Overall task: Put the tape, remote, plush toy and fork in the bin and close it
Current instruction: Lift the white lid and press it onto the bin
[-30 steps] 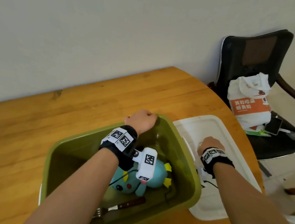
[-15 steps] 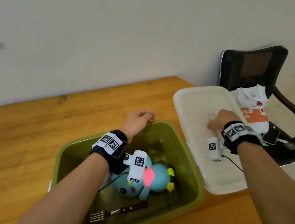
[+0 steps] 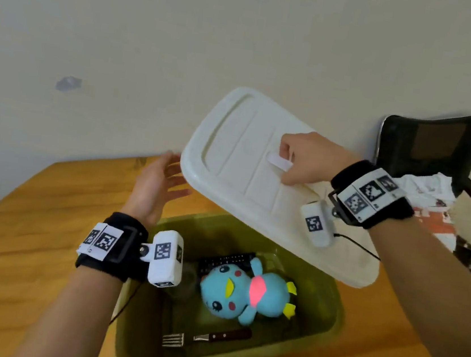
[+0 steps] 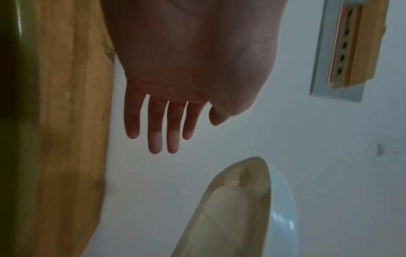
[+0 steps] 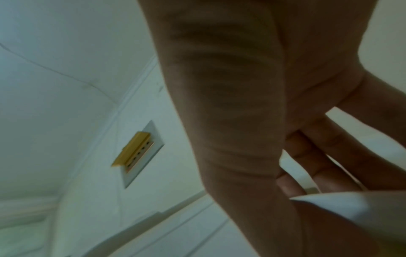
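Observation:
The olive green bin (image 3: 326, 326) stands open on the wooden table (image 3: 13, 240). Inside lie a blue plush toy (image 3: 244, 293), a black remote (image 3: 227, 262) behind it and a fork (image 3: 205, 338) with a dark handle near the front wall. I cannot see the tape. My right hand (image 3: 304, 160) grips the handle of the white lid (image 3: 231, 154) and holds it tilted in the air over the bin's far right side. My left hand (image 3: 163, 178) is open, fingers spread, just left of the lid's (image 4: 252, 208) edge without touching it.
A black office chair (image 3: 428, 145) at the right carries a white and orange bag (image 3: 433, 202). A pale wall (image 3: 186, 38) runs behind the table. A wall socket plate (image 4: 342, 48) with a yellow plug shows in both wrist views.
My right hand has lifted the lid off the table and swung it up and left over the bin. My left hand left the bin's rim, rose and opened toward the lid.

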`<action>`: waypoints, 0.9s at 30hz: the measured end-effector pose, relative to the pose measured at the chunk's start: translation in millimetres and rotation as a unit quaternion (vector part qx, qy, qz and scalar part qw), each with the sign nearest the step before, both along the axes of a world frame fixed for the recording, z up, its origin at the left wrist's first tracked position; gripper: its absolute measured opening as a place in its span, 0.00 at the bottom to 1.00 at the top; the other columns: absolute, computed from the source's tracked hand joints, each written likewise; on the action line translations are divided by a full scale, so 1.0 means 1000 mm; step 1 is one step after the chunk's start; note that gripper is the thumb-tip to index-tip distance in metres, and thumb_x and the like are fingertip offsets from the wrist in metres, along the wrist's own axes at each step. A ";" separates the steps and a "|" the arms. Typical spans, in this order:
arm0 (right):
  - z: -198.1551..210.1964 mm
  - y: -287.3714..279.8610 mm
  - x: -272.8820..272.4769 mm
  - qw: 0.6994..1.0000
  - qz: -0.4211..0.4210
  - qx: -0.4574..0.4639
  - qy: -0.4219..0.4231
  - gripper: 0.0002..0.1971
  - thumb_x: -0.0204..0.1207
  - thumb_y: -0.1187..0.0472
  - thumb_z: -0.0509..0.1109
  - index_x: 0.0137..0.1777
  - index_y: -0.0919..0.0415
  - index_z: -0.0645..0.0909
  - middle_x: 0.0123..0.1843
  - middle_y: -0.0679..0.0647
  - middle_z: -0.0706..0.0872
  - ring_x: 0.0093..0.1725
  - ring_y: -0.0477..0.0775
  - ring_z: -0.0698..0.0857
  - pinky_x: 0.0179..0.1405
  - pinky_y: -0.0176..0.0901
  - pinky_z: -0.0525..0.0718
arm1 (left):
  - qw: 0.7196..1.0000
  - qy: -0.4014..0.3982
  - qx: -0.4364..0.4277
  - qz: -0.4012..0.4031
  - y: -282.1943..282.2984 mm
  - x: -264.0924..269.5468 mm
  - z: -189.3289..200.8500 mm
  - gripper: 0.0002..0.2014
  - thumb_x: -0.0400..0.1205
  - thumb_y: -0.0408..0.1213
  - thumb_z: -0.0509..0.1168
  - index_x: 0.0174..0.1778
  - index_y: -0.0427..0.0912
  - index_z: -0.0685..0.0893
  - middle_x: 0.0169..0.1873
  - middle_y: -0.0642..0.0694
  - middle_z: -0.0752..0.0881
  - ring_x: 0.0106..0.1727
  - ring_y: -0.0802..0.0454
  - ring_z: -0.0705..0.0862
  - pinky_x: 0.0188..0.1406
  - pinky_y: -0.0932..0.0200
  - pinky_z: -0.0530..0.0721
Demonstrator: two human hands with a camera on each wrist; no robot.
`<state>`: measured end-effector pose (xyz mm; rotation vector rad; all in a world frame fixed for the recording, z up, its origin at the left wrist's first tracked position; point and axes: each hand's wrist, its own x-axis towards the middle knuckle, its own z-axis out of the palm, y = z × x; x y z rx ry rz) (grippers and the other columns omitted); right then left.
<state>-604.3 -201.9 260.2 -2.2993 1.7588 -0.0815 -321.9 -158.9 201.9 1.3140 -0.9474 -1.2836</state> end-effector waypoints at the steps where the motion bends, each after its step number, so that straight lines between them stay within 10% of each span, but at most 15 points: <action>1: -0.003 0.008 0.014 1.000 0.028 0.004 0.006 0.18 0.65 0.57 0.78 0.52 0.54 0.77 0.43 0.47 0.79 0.41 0.53 0.78 0.28 0.42 0.69 | 1.000 0.008 0.008 -0.004 0.006 0.009 0.001 0.19 0.89 0.48 0.51 0.55 0.43 0.86 0.44 0.46 0.91 0.44 0.49 0.88 0.48 0.48 0.83; 8: -0.052 0.045 0.083 0.982 0.161 0.040 0.088 0.16 0.67 0.56 0.75 0.50 0.52 0.73 0.40 0.46 0.75 0.43 0.56 0.81 0.31 0.45 0.72 | 0.993 -0.024 0.117 -0.015 0.058 0.039 -0.011 0.21 0.87 0.52 0.57 0.42 0.43 0.89 0.36 0.43 0.90 0.35 0.46 0.87 0.41 0.49 0.81; 15: -0.077 0.074 0.097 0.966 0.215 0.074 0.124 0.16 0.69 0.54 0.75 0.53 0.54 0.75 0.47 0.50 0.80 0.46 0.57 0.82 0.34 0.45 0.76 | 0.964 -0.218 0.152 -0.004 0.103 0.063 -0.038 0.12 0.83 0.47 0.67 0.60 0.49 0.85 0.57 0.47 0.89 0.52 0.50 0.85 0.49 0.51 0.79; 21: -0.095 0.093 0.105 0.960 0.217 0.095 0.152 0.17 0.68 0.60 0.75 0.55 0.55 0.77 0.51 0.52 0.82 0.45 0.57 0.82 0.32 0.44 0.75 | 0.949 -0.244 0.196 -0.021 0.119 0.076 -0.065 0.28 0.77 0.47 0.75 0.73 0.54 0.76 0.71 0.49 0.74 0.71 0.43 0.77 0.67 0.43 0.78; 27: -0.099 0.104 0.113 0.974 0.171 0.104 0.101 0.17 0.66 0.59 0.76 0.55 0.52 0.80 0.53 0.50 0.84 0.50 0.55 0.84 0.39 0.46 0.81 | 0.958 -0.220 0.185 -0.023 0.131 0.079 -0.067 0.27 0.81 0.42 0.71 0.76 0.42 0.76 0.57 0.46 0.88 0.53 0.50 0.87 0.52 0.53 0.84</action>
